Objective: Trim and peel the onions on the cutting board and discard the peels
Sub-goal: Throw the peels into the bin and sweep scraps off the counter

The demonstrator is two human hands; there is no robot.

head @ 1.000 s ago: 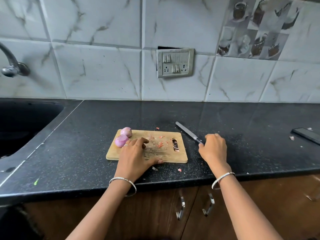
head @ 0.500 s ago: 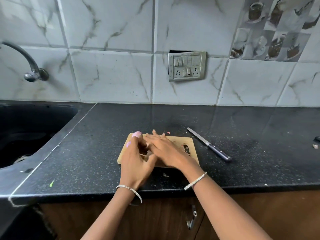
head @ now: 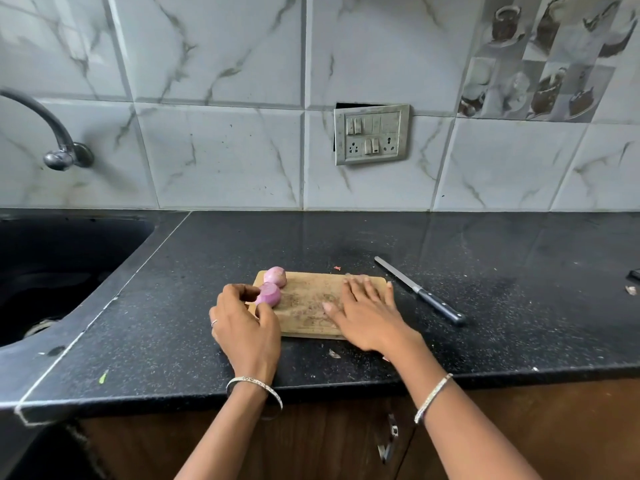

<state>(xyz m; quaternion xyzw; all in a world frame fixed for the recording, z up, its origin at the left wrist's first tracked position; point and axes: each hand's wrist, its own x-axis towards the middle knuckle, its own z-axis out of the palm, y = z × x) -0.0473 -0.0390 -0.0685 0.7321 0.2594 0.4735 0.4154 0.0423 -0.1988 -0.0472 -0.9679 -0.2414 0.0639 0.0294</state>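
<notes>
Two peeled pink onions lie at the left end of the wooden cutting board (head: 304, 303): the far onion (head: 275, 275) and the near onion (head: 270, 294). My left hand (head: 246, 323) is at the board's left edge with curled fingers; its thumb and forefinger tips pinch the near onion's left side. My right hand (head: 367, 317) lies flat, fingers straight, on the right half of the board. Only fine crumbs show on the board's surface. Whether peel lies inside my left palm is hidden.
A knife (head: 419, 292) lies on the black counter right of the board, blade pointing away. Small peel scraps (head: 334, 354) lie near the counter's front edge. A dark sink (head: 52, 271) and tap (head: 59, 140) are at left. A phone (head: 635, 273) sits at far right.
My right hand left the knife on the counter, came over the board to meet my left hand, then drew back right. My left hand shifted to the board's left edge, uncovering both onions.
</notes>
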